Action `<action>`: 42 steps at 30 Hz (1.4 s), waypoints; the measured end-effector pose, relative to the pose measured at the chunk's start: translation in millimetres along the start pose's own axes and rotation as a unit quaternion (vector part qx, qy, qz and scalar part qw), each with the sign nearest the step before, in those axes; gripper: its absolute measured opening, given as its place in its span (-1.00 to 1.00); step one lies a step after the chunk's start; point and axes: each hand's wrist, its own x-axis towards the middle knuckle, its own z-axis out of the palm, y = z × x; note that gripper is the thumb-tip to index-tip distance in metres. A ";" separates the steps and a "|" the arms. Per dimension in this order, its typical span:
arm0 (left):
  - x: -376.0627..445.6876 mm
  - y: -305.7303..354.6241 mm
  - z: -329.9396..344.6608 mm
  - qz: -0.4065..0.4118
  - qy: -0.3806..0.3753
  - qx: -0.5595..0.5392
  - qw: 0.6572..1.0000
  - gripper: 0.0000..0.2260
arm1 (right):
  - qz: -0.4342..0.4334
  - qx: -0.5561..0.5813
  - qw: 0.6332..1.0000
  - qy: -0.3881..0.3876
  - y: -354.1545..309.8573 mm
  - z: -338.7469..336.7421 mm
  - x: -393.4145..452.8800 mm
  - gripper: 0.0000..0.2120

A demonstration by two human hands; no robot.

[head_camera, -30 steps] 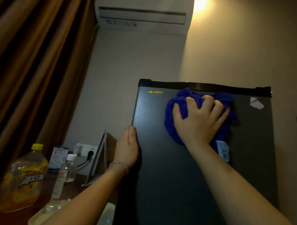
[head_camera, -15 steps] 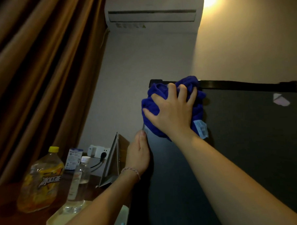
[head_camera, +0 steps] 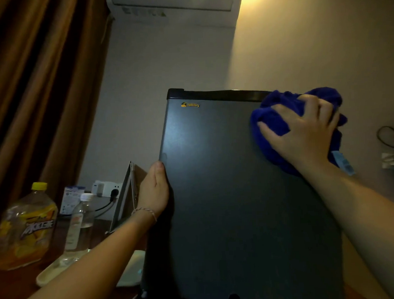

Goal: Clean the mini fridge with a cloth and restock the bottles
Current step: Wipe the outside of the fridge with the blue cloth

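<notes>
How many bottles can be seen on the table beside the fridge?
2. The large orange drink bottle stands at far left; the small clear bottle stands just right of it. Others may be hidden behind the left arm.

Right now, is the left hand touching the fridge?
Touching: the head view shows the left hand lying along the fridge door's left edge, no gap.

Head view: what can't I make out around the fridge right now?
- Mini fridge interior: hidden behind its door face.
- Door's top right corner: covered by the blue cloth under the right hand.
- Left hand fingers: hidden behind the door's edge.
- Water bottle label: too dim and small.
</notes>
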 end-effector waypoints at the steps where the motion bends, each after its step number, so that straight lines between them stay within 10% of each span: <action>1: -0.3 -0.2 -0.1 0.001 -0.001 0.001 1.000 -0.64 | 0.007 0.001 1.000 0.003 6.9 -2.1 -2.9 -0.45; 25: -63.7 -43.5 -8.3 -0.041 -0.041 0.008 0.998 -0.71 | -0.040 -0.021 0.998 -0.044 2.9 -42.4 -282.7 -0.52; 42: -53.7 -68.1 -20.1 -0.069 -0.106 -0.077 0.989 -0.44 | -0.081 0.044 0.994 -0.057 -126.4 -7.1 -280.6 -0.51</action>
